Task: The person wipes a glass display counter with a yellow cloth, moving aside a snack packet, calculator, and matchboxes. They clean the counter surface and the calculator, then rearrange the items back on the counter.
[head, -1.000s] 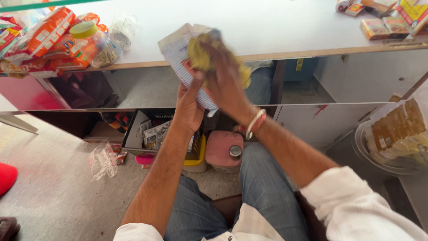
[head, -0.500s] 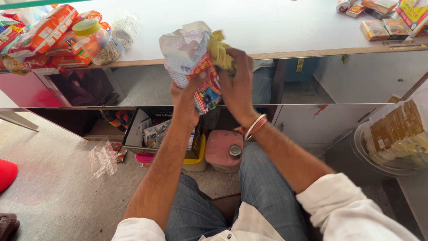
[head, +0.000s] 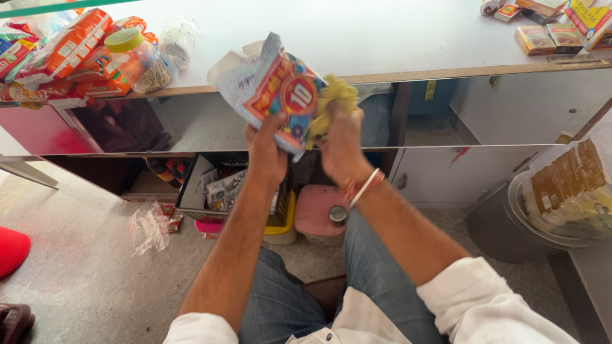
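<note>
Two hands grip a crinkly packet (head: 274,95): left hand (head: 266,151) pinches its lower edge, right hand (head: 341,143) beside it clutches yellow wrappers (head: 331,102). Light, soft, probably slippery.

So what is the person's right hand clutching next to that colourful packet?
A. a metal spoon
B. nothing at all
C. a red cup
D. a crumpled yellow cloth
D: the right hand grips a crumpled yellow cloth against the colourful packet held by the left hand.
</note>
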### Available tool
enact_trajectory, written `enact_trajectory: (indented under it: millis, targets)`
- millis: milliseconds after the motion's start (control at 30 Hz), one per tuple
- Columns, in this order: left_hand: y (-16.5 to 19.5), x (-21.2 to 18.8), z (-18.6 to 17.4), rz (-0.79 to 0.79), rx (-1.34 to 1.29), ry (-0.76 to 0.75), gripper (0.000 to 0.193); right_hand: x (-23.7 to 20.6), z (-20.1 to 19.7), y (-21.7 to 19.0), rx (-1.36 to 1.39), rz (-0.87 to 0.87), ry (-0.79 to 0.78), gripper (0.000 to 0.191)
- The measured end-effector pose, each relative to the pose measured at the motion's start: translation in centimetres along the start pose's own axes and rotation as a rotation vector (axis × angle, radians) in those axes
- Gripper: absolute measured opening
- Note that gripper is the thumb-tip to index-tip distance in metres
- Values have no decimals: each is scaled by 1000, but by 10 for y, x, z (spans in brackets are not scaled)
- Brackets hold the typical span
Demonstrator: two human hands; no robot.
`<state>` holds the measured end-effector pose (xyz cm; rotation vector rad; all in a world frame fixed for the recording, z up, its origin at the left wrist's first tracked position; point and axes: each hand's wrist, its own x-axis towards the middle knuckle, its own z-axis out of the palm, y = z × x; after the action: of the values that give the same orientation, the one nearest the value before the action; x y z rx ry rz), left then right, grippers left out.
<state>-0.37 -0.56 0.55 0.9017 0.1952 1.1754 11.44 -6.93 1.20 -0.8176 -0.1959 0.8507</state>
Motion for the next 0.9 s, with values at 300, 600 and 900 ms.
enact_trajectory:
  millis: [300,600,900]
  targets:
    - [10,-17,-17,270,962,-467,53,57,-26,-41,237,158,-418,40]
    - [19,-1,-25,548,982,-360,75,51,-37,-88,-176,-301,-338,47]
    - [34,11,-24,509,1014,-336,78,-12,-6,-132,-1360,-1311,-737,19]
